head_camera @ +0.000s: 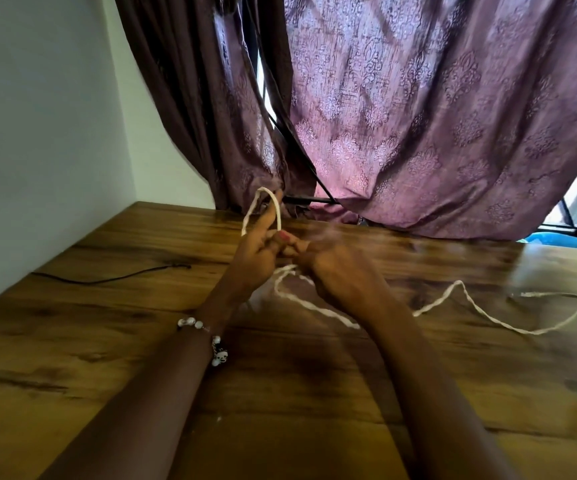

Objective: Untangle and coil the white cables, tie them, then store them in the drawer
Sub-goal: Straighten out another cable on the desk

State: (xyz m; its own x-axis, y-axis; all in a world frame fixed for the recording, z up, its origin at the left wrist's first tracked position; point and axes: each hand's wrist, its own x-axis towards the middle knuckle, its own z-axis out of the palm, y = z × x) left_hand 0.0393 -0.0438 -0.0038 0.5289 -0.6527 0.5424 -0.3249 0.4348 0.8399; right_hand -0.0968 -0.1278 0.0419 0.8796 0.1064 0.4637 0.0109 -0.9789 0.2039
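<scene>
A thin white cable (481,311) lies in loose bends on the wooden table (107,341), trailing off to the right. My left hand (255,258) is raised above the middle of the table with a loop of the white cable wound over its outstretched finger. My right hand (335,271) is close beside it, fingers closed on the same cable just below the loop. The two hands touch at the fingertips. The cable runs under my right wrist and out to the right. No drawer is in view.
A black wire (107,278) lies on the table at the left. A purple patterned curtain (418,116) hangs behind the table's far edge, with dark cables (300,161) running down in front of it. A white wall (37,133) bounds the left side.
</scene>
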